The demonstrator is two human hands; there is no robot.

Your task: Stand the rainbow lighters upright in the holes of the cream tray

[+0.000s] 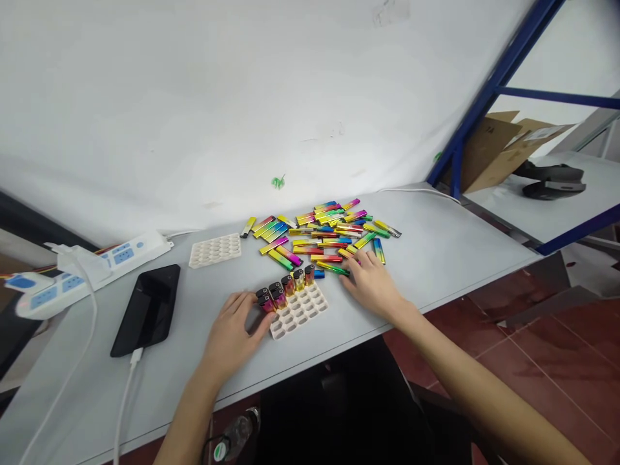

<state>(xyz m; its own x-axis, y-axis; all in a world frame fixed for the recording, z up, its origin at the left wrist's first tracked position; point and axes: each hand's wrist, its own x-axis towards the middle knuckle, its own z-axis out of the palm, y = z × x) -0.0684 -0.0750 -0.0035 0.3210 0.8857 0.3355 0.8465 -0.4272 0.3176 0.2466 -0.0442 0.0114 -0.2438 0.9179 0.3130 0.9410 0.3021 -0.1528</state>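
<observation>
My left hand (pixel 234 332) curls around the left end of a white tray (pixel 299 314) with rows of slots. Its thumb lies at the tray's near corner, and its fingers reach beside the upright lighters (pixel 278 295) there. Several lighters stand in the tray, black tops up, along its far row and left end. Over the near edge of a pile of shiny multicoloured lighters (pixel 322 234), my right hand (pixel 371 284) has its fingers bent around a lighter (pixel 349 254), partly hidden by them.
A second white slotted tray (pixel 216 250) lies further back on the grey table (pixel 436 245). At left are a black phone (pixel 148 307) on a white cable and a power strip (pixel 97 271). The wall rises behind; a blue metal frame (pixel 489 97) stands at right.
</observation>
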